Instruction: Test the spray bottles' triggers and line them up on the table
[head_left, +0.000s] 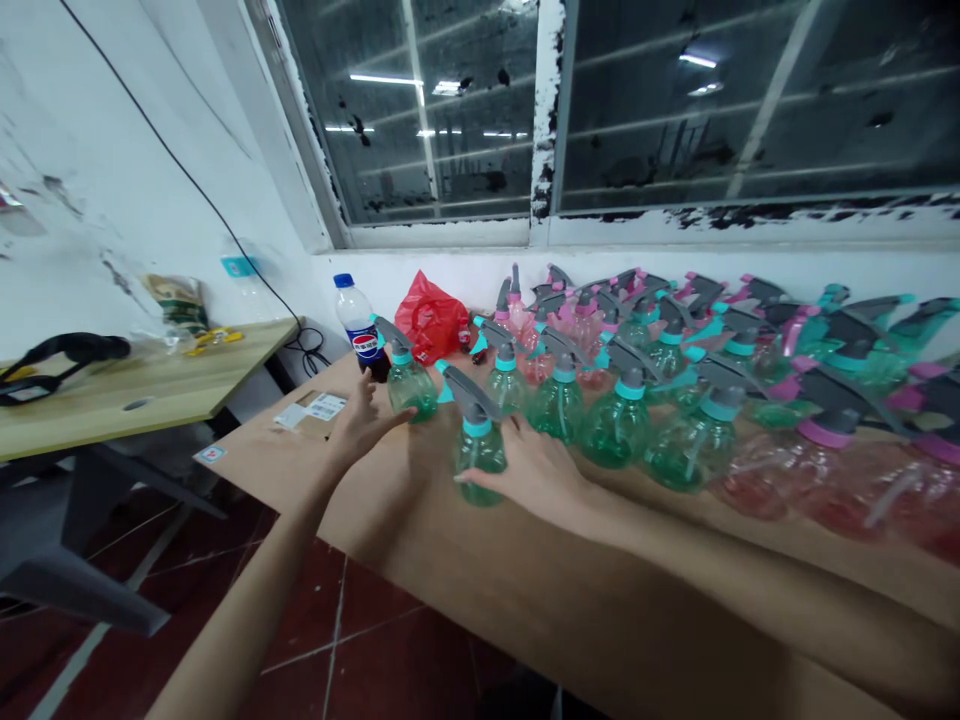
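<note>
My right hand (544, 475) is closed round the body of a green spray bottle (480, 450), thumb across its front and the other fingers partly hidden behind. The bottle stands upright, its grey and turquoise trigger head above my hand. My left hand (360, 425) is open, thumb and fingers apart, beside another green spray bottle (410, 385). Its thumb tip overlaps that bottle in view; I cannot tell whether they touch. More green spray bottles (616, 425) stand in a row to the right, with pink spray bottles (765, 475) at the far right.
Behind the left bottle stand a cola bottle (360, 325) with a blue cap and a red plastic bag (429, 315). White labels (311, 408) lie on the brown tabletop (435, 540). A lighter wooden table (142, 400) is at left. A window (435, 130) rises behind.
</note>
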